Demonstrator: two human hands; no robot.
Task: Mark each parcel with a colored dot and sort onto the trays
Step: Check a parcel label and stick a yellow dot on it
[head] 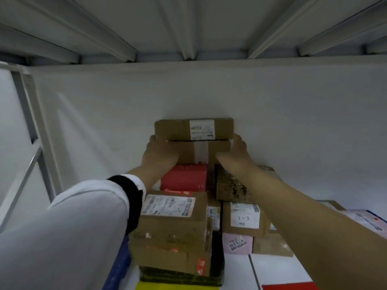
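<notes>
1. Flat brown cardboard parcel [199, 152] sat atop the stack of parcels [173, 222], against the white back wall [293, 122], bearing a second labelled brown carton [193, 129].
2. Left hand [160, 152] and right hand [234, 152] clasped its ends, thumbs in front, probably to lift evenly.

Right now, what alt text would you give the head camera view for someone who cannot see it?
A person's left hand and right hand hold a taped brown box by its ends, a flat labelled box lying on it, atop a pile of parcels against a white wall. A red box sits below.
</notes>
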